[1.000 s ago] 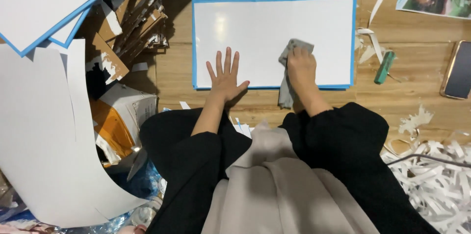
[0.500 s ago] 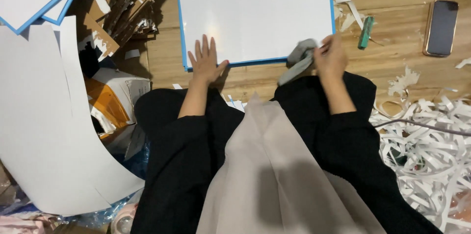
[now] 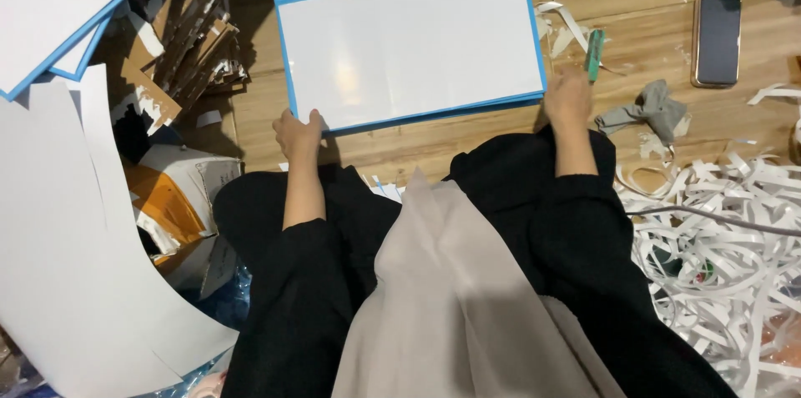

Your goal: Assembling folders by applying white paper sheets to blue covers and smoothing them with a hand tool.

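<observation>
- White board with blue edging [image 3: 409, 47] lies flat on the wooden floor [image 3: 467, 143], straight ahead of the person, just past the knees.
- Long axis runs left-right, slightly skewed: the right end sits farther from the person than the left.
- Left hand [image 3: 298, 133] is at the near-left corner, fingers curled over the board's near edge – looks like a pinch grip on the corner, thumb on top.
- Right hand [image 3: 569, 96] is at the near-right corner, touching or just beside the blue edge. Fingers curl loosely; cannot tell if they actually clamp the board or just rest against it.
- Both hands are equally near, one per corner, so the board spans the gap between them.
- Grey cloth [image 3: 651, 110] lies crumpled on the floor to the right of the right hand, not held.
- Green marker [image 3: 594, 54] lies just beyond the right hand, near the board's right edge, apart from the fingers.
- Phone [image 3: 717, 39] lies farther right, well apart.
- Shredded white paper strips [image 3: 717, 231] are piled at the person's right side; cardboard scraps [image 3: 179, 56] at the left.
</observation>
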